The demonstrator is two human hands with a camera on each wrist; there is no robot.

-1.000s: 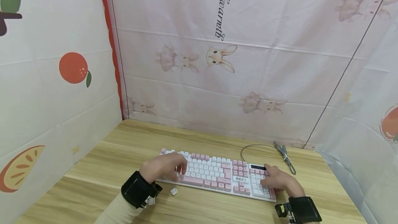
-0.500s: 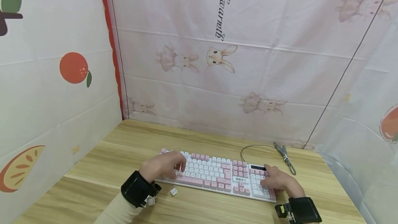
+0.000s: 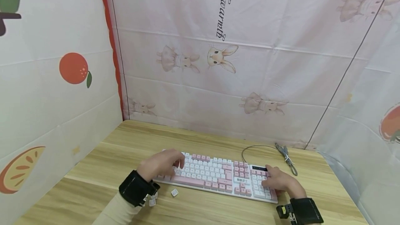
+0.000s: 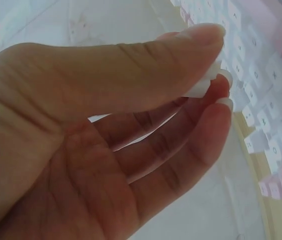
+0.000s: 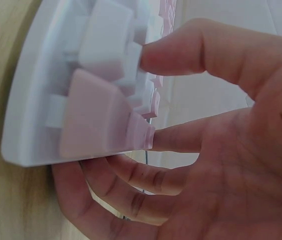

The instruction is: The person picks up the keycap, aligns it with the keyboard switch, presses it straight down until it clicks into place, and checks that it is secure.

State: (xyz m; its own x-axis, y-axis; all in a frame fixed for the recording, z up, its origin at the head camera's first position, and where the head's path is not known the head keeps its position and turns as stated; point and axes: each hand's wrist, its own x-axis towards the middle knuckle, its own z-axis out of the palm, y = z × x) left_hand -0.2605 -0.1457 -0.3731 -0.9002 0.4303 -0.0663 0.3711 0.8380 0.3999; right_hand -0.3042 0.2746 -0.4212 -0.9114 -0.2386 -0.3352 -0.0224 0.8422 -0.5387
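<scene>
A pink and white keyboard (image 3: 207,173) lies on the wooden table. Over its left end is my left hand (image 3: 160,164), which pinches a small white keycap (image 4: 199,89) between thumb and fingers. The thumb and fingertips hide part of that keycap. At the keyboard's right end, my right hand (image 3: 279,179) holds it, thumb on the number-pad keys and several fingers along the side edge, as the right wrist view shows. A loose white keycap (image 3: 174,192) lies on the table in front of the keyboard. Another loose keycap (image 3: 152,202) sits beside my left wrist.
Behind the keyboard, a grey cable (image 3: 285,157) lies bundled on the table (image 3: 200,214). A further keycap (image 3: 155,195) is partly covered by the left wrist strap (image 3: 137,187). Printed cloth (image 3: 200,79) stands along the back and sides.
My left hand has shifted slightly left along the keyboard, baring more keys and a keycap by the wrist. The right hand has stayed at the keyboard's right end.
</scene>
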